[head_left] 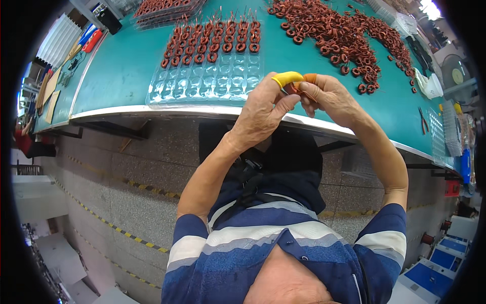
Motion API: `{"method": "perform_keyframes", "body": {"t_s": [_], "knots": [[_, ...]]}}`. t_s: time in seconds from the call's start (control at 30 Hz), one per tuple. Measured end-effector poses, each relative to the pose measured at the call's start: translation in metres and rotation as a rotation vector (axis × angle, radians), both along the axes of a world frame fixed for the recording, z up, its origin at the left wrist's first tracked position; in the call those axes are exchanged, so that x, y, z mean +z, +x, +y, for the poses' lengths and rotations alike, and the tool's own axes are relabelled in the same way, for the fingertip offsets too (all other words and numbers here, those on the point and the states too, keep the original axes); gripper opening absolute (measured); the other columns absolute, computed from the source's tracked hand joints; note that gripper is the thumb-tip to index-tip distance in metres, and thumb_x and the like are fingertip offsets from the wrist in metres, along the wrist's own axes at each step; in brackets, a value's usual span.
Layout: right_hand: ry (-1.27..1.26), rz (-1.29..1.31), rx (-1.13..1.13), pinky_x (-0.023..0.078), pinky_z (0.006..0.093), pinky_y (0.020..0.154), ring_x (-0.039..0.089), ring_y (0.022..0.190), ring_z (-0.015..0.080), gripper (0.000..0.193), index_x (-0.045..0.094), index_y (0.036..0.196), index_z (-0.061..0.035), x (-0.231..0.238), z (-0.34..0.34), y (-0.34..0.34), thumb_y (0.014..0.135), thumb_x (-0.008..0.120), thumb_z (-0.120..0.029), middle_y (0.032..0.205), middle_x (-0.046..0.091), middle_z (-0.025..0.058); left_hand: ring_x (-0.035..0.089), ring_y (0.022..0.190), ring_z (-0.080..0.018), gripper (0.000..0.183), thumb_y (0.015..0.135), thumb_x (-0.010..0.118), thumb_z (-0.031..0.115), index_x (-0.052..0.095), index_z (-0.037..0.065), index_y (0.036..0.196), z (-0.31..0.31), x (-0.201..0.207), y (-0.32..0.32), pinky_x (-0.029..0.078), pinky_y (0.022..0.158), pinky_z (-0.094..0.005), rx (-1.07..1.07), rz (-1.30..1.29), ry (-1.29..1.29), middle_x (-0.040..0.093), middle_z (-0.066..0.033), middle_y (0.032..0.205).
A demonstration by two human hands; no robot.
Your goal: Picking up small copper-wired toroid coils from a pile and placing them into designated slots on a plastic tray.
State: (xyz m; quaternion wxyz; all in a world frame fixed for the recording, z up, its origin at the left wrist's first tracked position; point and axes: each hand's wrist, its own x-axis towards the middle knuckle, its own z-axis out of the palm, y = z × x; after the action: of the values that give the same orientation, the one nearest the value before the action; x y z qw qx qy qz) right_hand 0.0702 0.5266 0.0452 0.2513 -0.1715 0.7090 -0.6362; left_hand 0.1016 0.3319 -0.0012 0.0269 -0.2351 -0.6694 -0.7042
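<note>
My left hand [262, 111], a yellow finger cot [288, 78] on one finger, meets my right hand [331, 96] above the front edge of the table. An orange finger cot [310, 78] covers a finger of the right hand. Between the fingertips of both hands is a small ring coil [292, 89] wound with reddish copper wire, mostly hidden by the fingers. Left of the hands lies a clear plastic tray [202, 88] with round pockets. Its far rows hold similar coils [212, 45] with leads sticking up; the near pockets hold none.
A large heap of loose coils [329, 38] spreads over the green table [121, 76] at the back right. Stacked filled trays [167, 12] stand at the back left. Pliers [423, 121] lie at the right, near stacked clear trays [450, 126].
</note>
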Motion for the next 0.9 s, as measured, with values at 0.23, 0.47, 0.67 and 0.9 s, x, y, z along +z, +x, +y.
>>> {"method": "perform_keyframes", "body": {"t_s": [0.23, 0.47, 0.67, 0.9], "knots": [[0.148, 0.423, -0.167, 0.051, 0.0248, 0.066, 0.061, 0.074, 0.0114, 0.037, 0.058, 0.114, 0.005, -0.013, 0.002, 0.001, 0.1, 0.05, -0.028, 0.088, 0.065, 0.0063, 0.054, 0.061, -0.0076, 0.026, 0.094, 0.061, 0.024, 0.057, 0.001, 0.103, -0.014, -0.012, 0.011, 0.046, 0.056, -0.0207, -0.072, -0.228, 0.237, 0.058, -0.0013, 0.072], [0.131, 0.275, -0.145, 0.049, 0.0222, 0.065, 0.061, 0.075, 0.0095, 0.04, 0.061, 0.113, 0.0034, -0.013, -0.018, 0.025, 0.091, 0.064, -0.031, 0.088, 0.066, 0.006, 0.057, 0.064, -0.0082, 0.029, 0.096, 0.058, 0.029, 0.056, 0.001, 0.104, -0.012, -0.022, 0.016, 0.047, 0.058, -0.0209, -0.066, -0.231, 0.18, 0.06, -0.0022, 0.076], [0.16, 0.204, -0.154, 0.049, 0.0212, 0.064, 0.058, 0.07, 0.0076, 0.035, 0.067, 0.101, 0.0026, -0.026, -0.022, 0.021, 0.092, 0.064, -0.031, 0.079, 0.064, 0.0043, 0.06, 0.073, -0.0098, 0.034, 0.089, 0.066, 0.011, 0.054, 0.001, 0.119, -0.013, -0.023, 0.031, 0.05, 0.065, -0.0228, -0.007, -0.154, 0.183, 0.062, -0.0047, 0.085], [0.057, 0.491, -0.215, 0.048, 0.027, 0.067, 0.061, 0.076, 0.0137, 0.023, 0.069, 0.098, -0.0003, -0.022, -0.036, 0.03, 0.087, 0.068, -0.02, 0.082, 0.064, 0.0054, 0.065, 0.073, -0.0169, 0.025, 0.087, 0.066, 0.007, 0.062, -0.001, 0.11, -0.014, -0.02, 0.042, 0.05, 0.065, -0.0271, 0.235, 0.074, -0.036, 0.066, -0.0096, 0.082]]}}
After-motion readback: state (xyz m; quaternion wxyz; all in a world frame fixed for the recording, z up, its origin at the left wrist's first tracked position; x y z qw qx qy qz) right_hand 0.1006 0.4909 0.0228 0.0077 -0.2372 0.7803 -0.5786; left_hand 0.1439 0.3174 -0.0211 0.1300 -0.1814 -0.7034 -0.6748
